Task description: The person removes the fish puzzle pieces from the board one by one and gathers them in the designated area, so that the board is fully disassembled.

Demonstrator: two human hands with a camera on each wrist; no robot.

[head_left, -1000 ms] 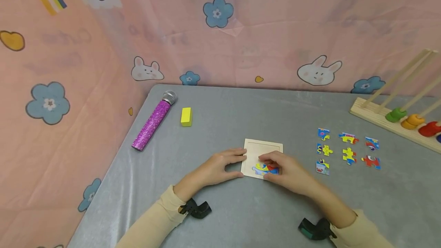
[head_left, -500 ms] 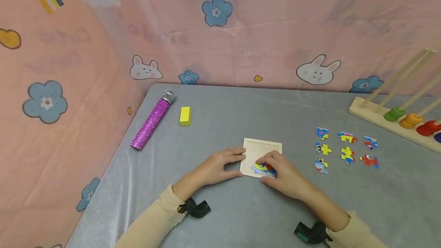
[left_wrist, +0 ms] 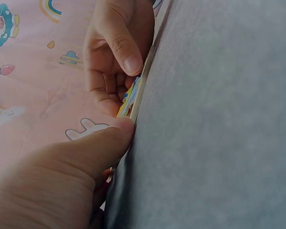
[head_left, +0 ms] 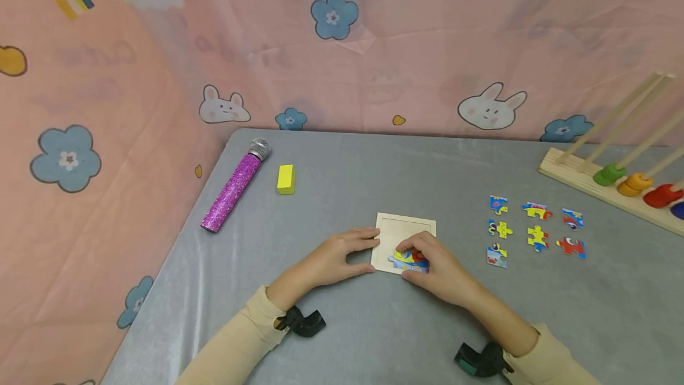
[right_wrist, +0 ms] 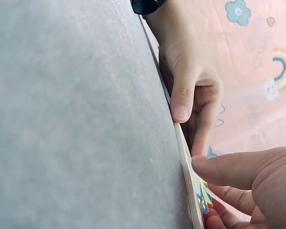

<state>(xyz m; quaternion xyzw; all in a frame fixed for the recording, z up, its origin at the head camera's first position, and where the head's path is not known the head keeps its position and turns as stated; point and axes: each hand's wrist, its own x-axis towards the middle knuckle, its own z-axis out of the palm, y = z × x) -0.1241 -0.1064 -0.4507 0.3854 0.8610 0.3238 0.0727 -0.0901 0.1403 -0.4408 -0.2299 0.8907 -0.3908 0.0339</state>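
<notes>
A square wooden puzzle tray point(head_left: 392, 227) lies on the grey table, with brightly coloured puzzle pieces point(head_left: 404, 265) in its lower right part. My left hand point(head_left: 336, 259) rests along the tray's left edge, thumb and fairly straight fingers touching it. Over the lower right corner, my right hand point(head_left: 440, 272) has its fingers curled on a puzzle piece point(right_wrist: 203, 198), with the thumb near the tray's front edge. That hand hides part of the pieces, and how many lie there cannot be told. In the left wrist view, colourful piece edges point(left_wrist: 129, 98) show between the two hands.
Several loose puzzle pieces point(head_left: 537, 237) lie spread to the right of the tray. A wooden stacking toy point(head_left: 582, 178) with coloured rings stands at the far right. A purple glitter microphone point(head_left: 232, 192) and a yellow block point(head_left: 285, 179) lie at the left back.
My right hand has shifted slightly left and its fingers have curled closer over the pieces. The left hand stays on the tray's edge. The head view has drifted a little.
</notes>
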